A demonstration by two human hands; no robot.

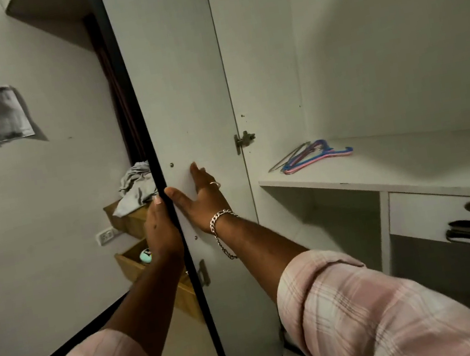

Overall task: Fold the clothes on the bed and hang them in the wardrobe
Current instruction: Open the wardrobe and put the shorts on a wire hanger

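Grey-white walls close in this small bedroom corner, and from my remote seat I see the wardrobe [394,58] standing open straight ahead, its pale interior lit from above. Its door [179,78] swings out toward me, the dark edge running from top to bottom of the view. The left hand [159,226] grips that edge from the outer side, fingers curled round it with the thumb tip showing at the rim. The right hand [204,197] lies flat against the door's inner face, fingers straight and spread, holding nothing; a ring [215,184] sits on one finger and a chain bracelet [219,221] hangs at the wrist. Both forearms come out of rolled pink plaid sleeves [358,306]. Inside, a bundle of blue and pink hangers [314,156] lies on the white shelf [396,163], near its left front corner, with a drawer [458,218] carrying a metal handle below it on the right. A hinge [244,140] joins the door to the cabinet side. Beyond the door, on the left, crumpled grey clothes [136,188] rest on top of a wooden drawer unit [129,220] with its drawers pulled out. A wall socket [106,236] sits just beside it, and a torn paper [2,112] is stuck higher on the wall.
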